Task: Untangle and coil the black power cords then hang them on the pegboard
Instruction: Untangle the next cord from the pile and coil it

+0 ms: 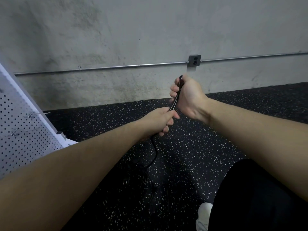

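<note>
Two hooks (37,114) on pegboard (21,144)

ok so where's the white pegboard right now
In the head view the white perforated metal pegboard leans at the far left edge, beside the left forearm, standing on the speckled black rubber floor below the grey concrete wall.

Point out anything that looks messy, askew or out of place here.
A tangled heap of black power cords lies on the speckled floor, plug prongs jutting out. The pegboard leans instead of standing upright; its hooks are bare. Both hands, left hand and right hand, grip one cord.
</note>
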A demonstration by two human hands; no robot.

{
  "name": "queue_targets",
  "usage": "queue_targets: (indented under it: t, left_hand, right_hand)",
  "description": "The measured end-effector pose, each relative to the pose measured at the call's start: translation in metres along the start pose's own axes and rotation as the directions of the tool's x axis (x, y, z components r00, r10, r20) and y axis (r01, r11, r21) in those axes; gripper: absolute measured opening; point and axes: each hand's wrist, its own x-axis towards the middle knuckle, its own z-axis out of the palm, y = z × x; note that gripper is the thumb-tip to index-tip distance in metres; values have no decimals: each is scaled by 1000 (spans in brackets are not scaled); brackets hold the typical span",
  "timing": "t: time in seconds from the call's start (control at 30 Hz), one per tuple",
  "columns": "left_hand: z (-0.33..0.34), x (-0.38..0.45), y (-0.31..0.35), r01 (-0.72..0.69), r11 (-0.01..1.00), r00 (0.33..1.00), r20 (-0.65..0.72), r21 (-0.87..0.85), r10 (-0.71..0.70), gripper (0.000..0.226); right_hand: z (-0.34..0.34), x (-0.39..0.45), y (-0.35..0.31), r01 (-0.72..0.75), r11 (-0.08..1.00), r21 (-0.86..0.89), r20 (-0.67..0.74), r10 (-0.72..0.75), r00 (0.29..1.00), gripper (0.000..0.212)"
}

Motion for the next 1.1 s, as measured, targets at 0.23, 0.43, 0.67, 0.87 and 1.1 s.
queue_targets:
  t: [0.23,0.43,0.67,0.87,1.1]
  left_hand:
    - [-7,1,8,-89,960,991,-123,-267,58,22]
    - [-27,7,10,-166,892,958,-282,-420,46,24]
    - [-42,16,7,-216,918,879,-476,-334,33,32]
    - [-68,7,-16,-52,997,822,-570,-65,6,58]
    - [-66,14,-14,-74,990,811,-584,-118,-9,49]
  right_hand:
    - [-26,-12,14,-82,930,-358,307,200,931,44]
    - [-25,-21,36,37,569,-821,408,541,736,61]
    - [-16,-25,38,205,389,-898,398,522,754,29]
    - [-38,-20,21,83,482,-872,348,492,798,30]
    - [-39,-18,8,221,627,-747,312,37,949,21]
